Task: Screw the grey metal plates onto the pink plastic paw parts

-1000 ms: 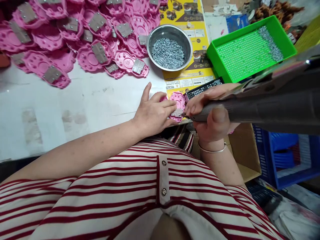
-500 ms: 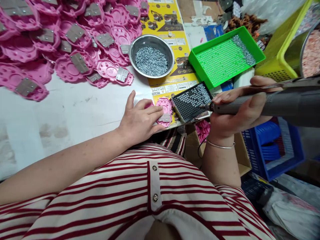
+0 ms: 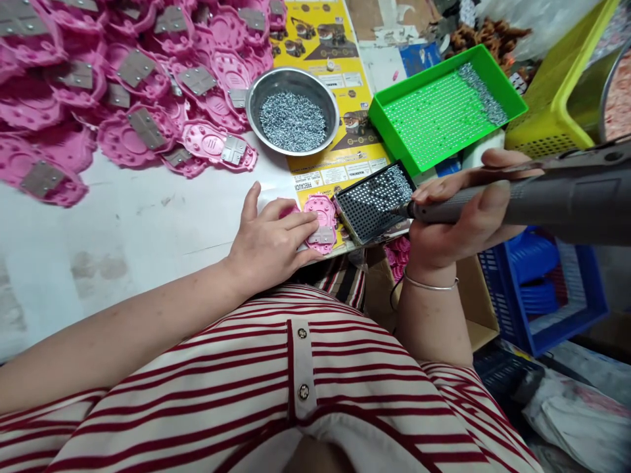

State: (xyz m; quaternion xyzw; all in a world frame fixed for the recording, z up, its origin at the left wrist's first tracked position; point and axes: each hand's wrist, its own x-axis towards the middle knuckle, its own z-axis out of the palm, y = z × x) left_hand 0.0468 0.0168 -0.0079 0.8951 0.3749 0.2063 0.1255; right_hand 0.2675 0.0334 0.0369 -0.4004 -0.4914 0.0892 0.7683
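Note:
My left hand (image 3: 266, 236) lies at the table's near edge, its fingertips on a small pink plastic casing (image 3: 320, 209) with a metal plate (image 3: 321, 235) across its lower end. Thumb and forefinger hold that casing at its left side. Another pink piece (image 3: 288, 206) is partly hidden under the hand. My right hand (image 3: 444, 230) is wrapped round a grey electric screwdriver (image 3: 552, 203). The driver's tip is over the small black perforated tray (image 3: 362, 220), which has screws (image 3: 398, 187) standing in its holes. Whether a screw is on the bit cannot be seen.
A steel bowl (image 3: 332, 125) of screws stands behind. A green perforated tray (image 3: 419, 125) with screws sits further right. Pink casings with metal plates (image 3: 142, 72) are heaped at left. Yellow (image 3: 542, 112) and blue (image 3: 537, 335) baskets stand at right.
The view has shifted slightly. Both hands keep nearly the same place and grip, with the screwdriver's tip still at the black tray.

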